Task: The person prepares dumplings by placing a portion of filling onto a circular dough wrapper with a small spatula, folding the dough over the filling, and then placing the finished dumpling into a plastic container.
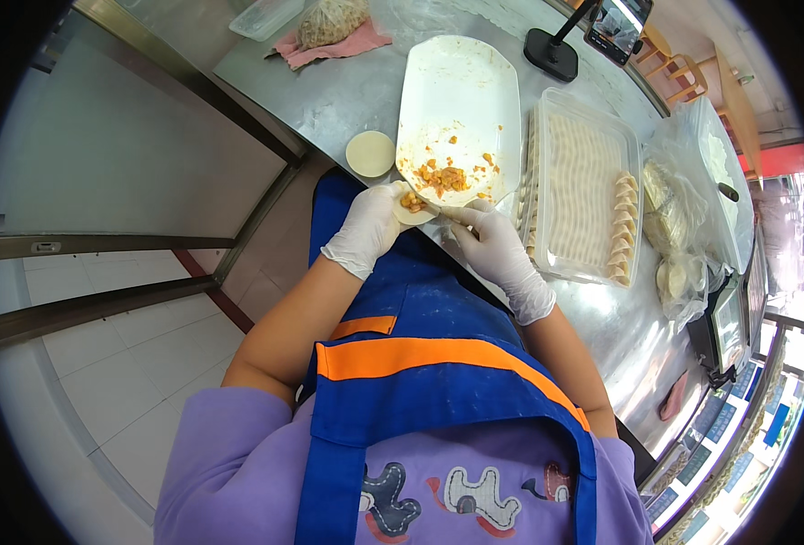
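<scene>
My left hand [366, 223], in a white disposable glove, holds a round dumpling wrapper [415, 218] at the near edge of the tray. A small heap of orange-yellow chopped filling [412, 201] sits on the wrapper. My right hand [492, 240], gloved too, pinches a slim tool whose end reaches the wrapper's right side; the fingers hide most of it. Just beyond both hands lies a white tray [459, 88], smeared, with leftover filling [442, 178] gathered at its near end. Left of the tray, a stack of round wrappers [370, 154] rests on the metal table.
Right of the tray stands a clear plastic box [582, 184] with a row of folded dumplings [623, 231] inside. Plastic bags [674, 204] and a scale [727, 327] lie farther right. A phone on a stand [551, 54] and a bag on a pink cloth [334, 44] are at the back.
</scene>
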A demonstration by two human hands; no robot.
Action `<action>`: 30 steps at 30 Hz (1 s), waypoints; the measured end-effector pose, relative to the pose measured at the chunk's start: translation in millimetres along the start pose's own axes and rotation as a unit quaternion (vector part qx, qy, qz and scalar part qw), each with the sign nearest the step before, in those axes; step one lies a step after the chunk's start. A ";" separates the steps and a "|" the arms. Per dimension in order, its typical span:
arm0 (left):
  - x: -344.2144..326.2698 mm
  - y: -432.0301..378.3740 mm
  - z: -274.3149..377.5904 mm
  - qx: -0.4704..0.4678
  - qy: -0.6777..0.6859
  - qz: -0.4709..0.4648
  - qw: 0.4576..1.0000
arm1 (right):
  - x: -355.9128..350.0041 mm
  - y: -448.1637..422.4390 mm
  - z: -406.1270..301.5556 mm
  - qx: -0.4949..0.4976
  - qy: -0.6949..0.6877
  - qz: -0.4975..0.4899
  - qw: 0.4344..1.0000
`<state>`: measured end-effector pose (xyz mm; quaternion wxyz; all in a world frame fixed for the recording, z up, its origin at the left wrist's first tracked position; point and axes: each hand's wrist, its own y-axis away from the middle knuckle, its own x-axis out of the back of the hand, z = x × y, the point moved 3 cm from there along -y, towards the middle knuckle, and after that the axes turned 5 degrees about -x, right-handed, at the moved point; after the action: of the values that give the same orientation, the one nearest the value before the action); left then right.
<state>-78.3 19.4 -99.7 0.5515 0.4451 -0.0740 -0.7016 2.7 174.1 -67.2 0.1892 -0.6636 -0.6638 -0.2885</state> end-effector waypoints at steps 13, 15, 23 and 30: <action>-10.3 41.3 4.7 0.005 0.067 -0.123 0.990 | 41.5 29.9 -28.8 0.110 -0.004 0.089 0.990; -24.9 48.4 7.9 0.008 0.078 -0.123 0.989 | 40.2 29.3 -38.1 0.133 0.009 0.084 0.987; -38.5 58.7 21.4 -0.062 0.134 -0.119 0.982 | 65.0 47.1 -28.6 0.027 -0.085 0.110 0.990; -38.2 61.0 18.1 -0.062 -0.001 -0.111 0.992 | 68.4 52.5 -27.4 0.034 -0.037 0.074 0.996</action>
<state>-48.1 21.3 -31.9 0.4969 0.4148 0.0191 -0.7620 47.8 207.1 4.0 0.2080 -0.7138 -0.6293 -0.2261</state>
